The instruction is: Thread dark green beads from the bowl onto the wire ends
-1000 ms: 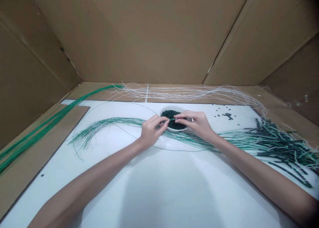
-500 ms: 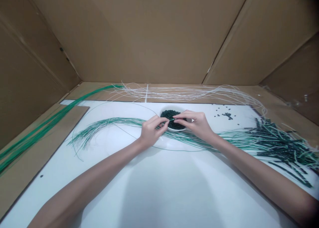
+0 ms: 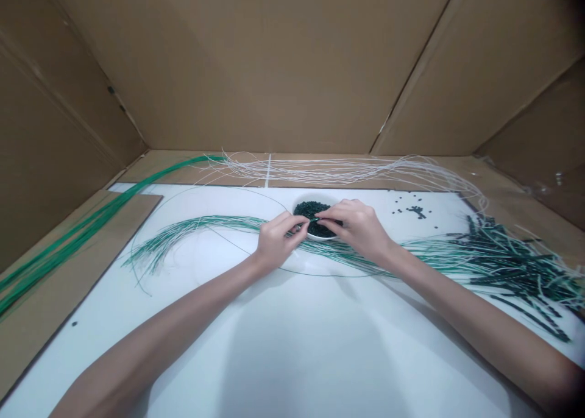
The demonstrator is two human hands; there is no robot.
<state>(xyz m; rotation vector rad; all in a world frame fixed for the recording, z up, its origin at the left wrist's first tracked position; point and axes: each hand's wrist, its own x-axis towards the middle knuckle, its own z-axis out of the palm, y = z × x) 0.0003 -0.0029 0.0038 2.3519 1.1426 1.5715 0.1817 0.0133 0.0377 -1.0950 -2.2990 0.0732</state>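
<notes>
Thumb and forefinger of the left hand (image 3: 275, 240) are pinched together on a thin green strand (image 3: 313, 220), whose short visible tip pokes out toward the right hand (image 3: 360, 225). The right thumb and forefinger almost meet at that tip; whether they grip the strand itself or a bead is too small to tell. The other fingers of both hands are curled and partly hidden.

The strand's tip is over the white bowl (image 3: 322, 238), its long axis lying roughly left to right. The rest of it is covered by the left hand; a fine line arcs away leftward behind that hand, but whether it is the same strand cannot be made out.

Dark green beads (image 3: 307, 209) fill the bowl, the fingers screening part of them. Below, a bundle of green strands (image 3: 214, 221) runs crosswise, passing behind both hands, to a tangle of beaded lengths (image 3: 516, 259) on the right. Loose beads (image 3: 417, 211) are scattered on the white board (image 3: 301, 345), beyond the right hand. Farther back lie white strands (image 3: 320, 171); at left, a green bundle (image 3: 114, 205) is cut off by the picture's edge. Both arms also leave the frame.
</notes>
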